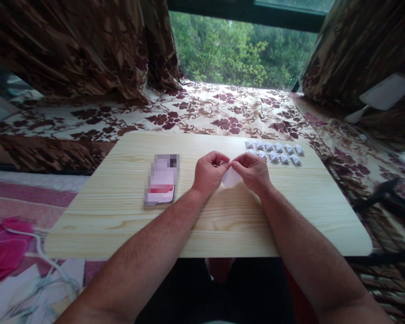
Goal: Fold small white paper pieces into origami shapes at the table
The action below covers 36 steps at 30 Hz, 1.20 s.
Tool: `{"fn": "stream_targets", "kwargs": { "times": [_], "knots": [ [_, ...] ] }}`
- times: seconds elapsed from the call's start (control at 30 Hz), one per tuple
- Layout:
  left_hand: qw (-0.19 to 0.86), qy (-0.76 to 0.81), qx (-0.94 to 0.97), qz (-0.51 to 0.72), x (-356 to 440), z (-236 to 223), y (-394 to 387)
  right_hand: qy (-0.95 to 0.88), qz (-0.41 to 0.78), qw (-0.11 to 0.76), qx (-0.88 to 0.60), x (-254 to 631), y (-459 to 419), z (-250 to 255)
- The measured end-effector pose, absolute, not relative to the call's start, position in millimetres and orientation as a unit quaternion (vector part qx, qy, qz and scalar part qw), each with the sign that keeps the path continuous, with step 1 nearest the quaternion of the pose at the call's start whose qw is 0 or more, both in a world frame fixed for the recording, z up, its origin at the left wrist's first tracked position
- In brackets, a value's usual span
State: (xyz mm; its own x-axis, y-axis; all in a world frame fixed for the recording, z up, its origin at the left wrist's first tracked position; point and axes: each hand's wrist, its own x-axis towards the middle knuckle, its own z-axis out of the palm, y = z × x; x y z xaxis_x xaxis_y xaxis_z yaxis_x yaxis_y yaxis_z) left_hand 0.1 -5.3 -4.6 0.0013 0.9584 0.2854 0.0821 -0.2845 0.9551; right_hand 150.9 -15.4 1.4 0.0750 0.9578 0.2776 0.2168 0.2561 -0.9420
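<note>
Between my two hands is a small piece of white paper (231, 178), held a little above the wooden table. My left hand (209, 171) pinches its upper left corner between thumb and fingers. At the upper right edge, my right hand (254, 170) has the same sheet in a closed pinch. The fingertips of both hands almost meet at the top of the paper and hide part of it. Just beyond my right hand, small folded white paper pieces (279, 148) lie in two rows, several in each; my right hand partly covers the near row.
A phone (162, 180), partly pixelated, lies on the table (104, 216) left of my hands. Behind stands a ledge with floral cloth (202, 108) below a window. A white lamp (388, 92) is at the right. Pink cloth (6, 247) and white cables (38, 243) lie at lower left.
</note>
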Motion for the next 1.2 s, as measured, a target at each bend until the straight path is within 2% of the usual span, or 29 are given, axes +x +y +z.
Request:
{"fn": "stream_targets", "kwargs": {
  "times": [0.53, 0.83, 1.2],
  "knots": [
    [0.395, 0.451, 0.584, 0.547, 1.4, -3.1, -6.4, -0.576, 0.355, 0.536, -0.505, 149.4, -16.9, 3.1],
    [0.462, 0.440, 0.525, 0.562, -0.3, -5.8, -2.6, -0.554, 0.405, 0.578, -0.441, 149.8, -14.6, 1.3],
    [0.478, 0.435, 0.507, 0.571, 0.4, -5.0, -3.8, -0.563, 0.391, 0.541, -0.487, 150.7, -15.8, 1.6]
  ]
}}
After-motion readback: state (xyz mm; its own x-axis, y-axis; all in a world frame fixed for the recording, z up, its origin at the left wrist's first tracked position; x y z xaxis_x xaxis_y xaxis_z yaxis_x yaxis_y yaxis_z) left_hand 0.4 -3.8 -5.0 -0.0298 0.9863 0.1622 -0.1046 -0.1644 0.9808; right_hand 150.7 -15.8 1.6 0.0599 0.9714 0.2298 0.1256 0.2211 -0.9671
